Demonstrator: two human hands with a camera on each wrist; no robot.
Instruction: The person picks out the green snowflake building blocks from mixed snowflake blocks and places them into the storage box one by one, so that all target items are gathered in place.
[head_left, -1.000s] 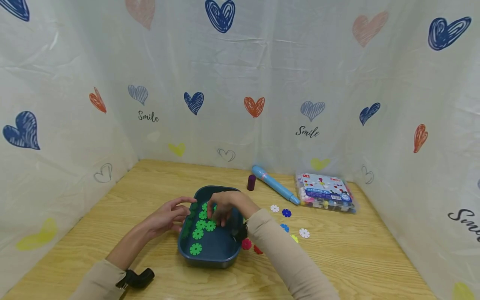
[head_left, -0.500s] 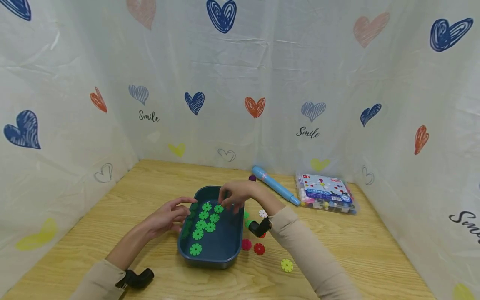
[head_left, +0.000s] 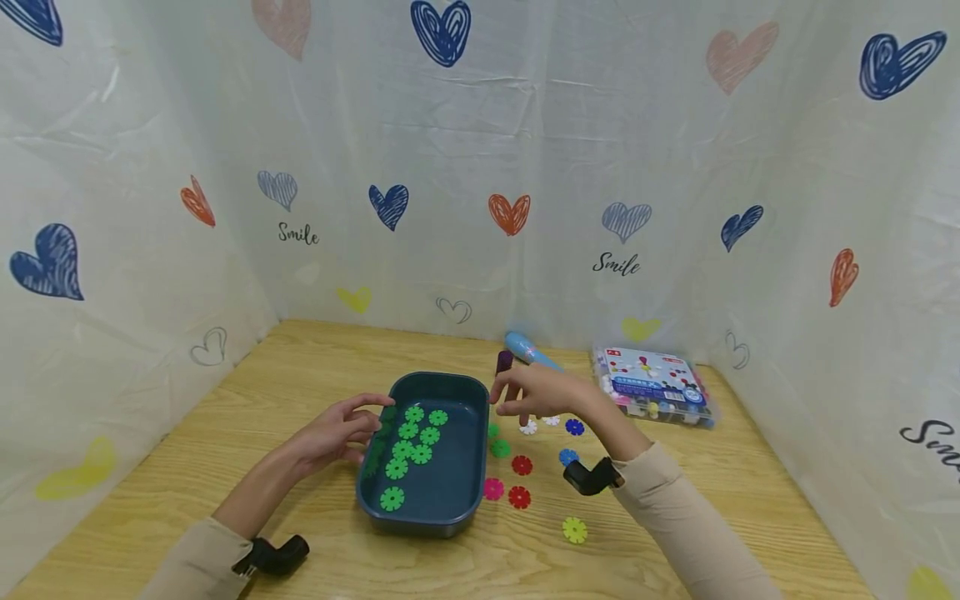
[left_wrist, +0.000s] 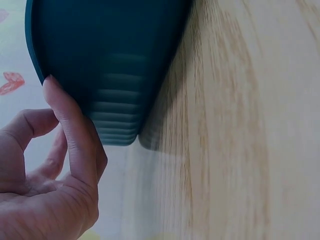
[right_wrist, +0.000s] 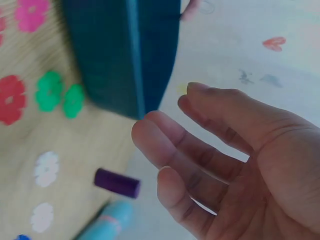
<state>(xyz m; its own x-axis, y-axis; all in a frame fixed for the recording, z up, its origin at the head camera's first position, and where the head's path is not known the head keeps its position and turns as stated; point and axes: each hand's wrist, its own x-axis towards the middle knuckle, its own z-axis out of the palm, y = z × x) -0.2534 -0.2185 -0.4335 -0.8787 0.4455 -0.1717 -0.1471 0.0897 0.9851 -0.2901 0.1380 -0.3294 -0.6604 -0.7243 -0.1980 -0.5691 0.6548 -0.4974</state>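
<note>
A dark blue tray [head_left: 450, 492] lies on the wooden table with several green flower discs [head_left: 411, 440] in its left half. My left hand [head_left: 341, 429] rests against the tray's left wall; in the left wrist view a straight finger [left_wrist: 75, 135] touches the ribbed outer wall of the tray [left_wrist: 115, 60]. My right hand [head_left: 528, 393] hovers just right of the tray, fingers relaxed and holding nothing. In the right wrist view the right hand [right_wrist: 200, 150] shows an empty palm above the tray [right_wrist: 125, 50] and a purple cap [right_wrist: 117, 182].
Loose discs lie right of the tray: green [head_left: 498, 447], red [head_left: 522, 465], pink [head_left: 492, 488], yellow [head_left: 574, 530], blue [head_left: 567, 457], white [head_left: 528, 427]. A blue pen [head_left: 527, 347], the purple cap [head_left: 504, 361] and a clear plastic box [head_left: 651, 385] sit at the back right. Heart-print curtains wall the table.
My right hand has left the tray and moved right, over the loose discs, empty. More green discs lie in the tray. The left hand has stayed put.
</note>
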